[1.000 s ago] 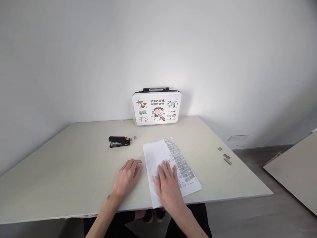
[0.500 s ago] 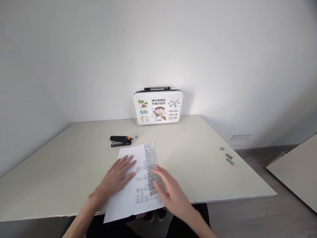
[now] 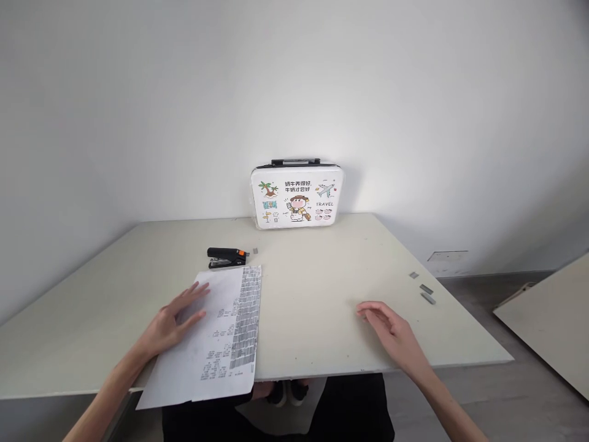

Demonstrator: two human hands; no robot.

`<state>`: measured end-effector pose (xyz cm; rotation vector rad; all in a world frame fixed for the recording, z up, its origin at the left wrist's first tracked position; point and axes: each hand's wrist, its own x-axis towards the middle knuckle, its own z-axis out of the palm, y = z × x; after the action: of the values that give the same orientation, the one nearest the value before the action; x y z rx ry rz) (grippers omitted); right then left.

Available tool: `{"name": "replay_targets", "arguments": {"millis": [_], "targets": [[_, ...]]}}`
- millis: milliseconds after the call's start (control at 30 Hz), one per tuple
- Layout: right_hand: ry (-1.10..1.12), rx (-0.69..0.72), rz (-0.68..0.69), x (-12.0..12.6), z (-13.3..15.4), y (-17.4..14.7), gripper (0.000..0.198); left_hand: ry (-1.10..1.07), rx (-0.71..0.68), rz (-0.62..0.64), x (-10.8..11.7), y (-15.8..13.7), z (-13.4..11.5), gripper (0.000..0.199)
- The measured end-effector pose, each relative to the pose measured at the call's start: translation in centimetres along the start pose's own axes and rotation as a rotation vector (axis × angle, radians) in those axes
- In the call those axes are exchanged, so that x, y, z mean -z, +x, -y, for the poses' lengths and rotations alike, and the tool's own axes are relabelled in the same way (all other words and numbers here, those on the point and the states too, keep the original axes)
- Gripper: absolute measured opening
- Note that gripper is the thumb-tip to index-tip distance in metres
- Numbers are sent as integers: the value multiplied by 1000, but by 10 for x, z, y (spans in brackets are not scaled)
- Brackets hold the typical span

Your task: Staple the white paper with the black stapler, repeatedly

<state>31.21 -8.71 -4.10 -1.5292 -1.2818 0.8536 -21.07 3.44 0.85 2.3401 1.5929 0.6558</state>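
My left hand lies open, fingers spread, on the left part of the white printed paper. The sheet has grey blocks and rows of small print down its right side, and its lower edge hangs over the table's front edge. Just beyond the paper sits a black stapler with an orange button, beside a small piece of staples. My right hand is near the front right of the table, apart from the paper. Its fingers are loosely curled together toward the thumb, with nothing visible in them.
A white case with cartoon prints and a black handle stands against the wall at the back of the table. Several short staple strips lie near the right edge. Another pale panel stands at the far right.
The paper has shifted left together with my left hand. My right hand has left the paper's right edge and moved right, its fingers drawing together.
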Motion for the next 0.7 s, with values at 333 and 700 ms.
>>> {"name": "replay_targets", "arguments": {"millis": [333,700], "targets": [[-119,22,-10,-2,3,-5,39,-231,438,-349,9,-2,4,50],[-79,-10,-25,-2,-1,-6,41,-117,421,-226,3,-3,5,50]]}}
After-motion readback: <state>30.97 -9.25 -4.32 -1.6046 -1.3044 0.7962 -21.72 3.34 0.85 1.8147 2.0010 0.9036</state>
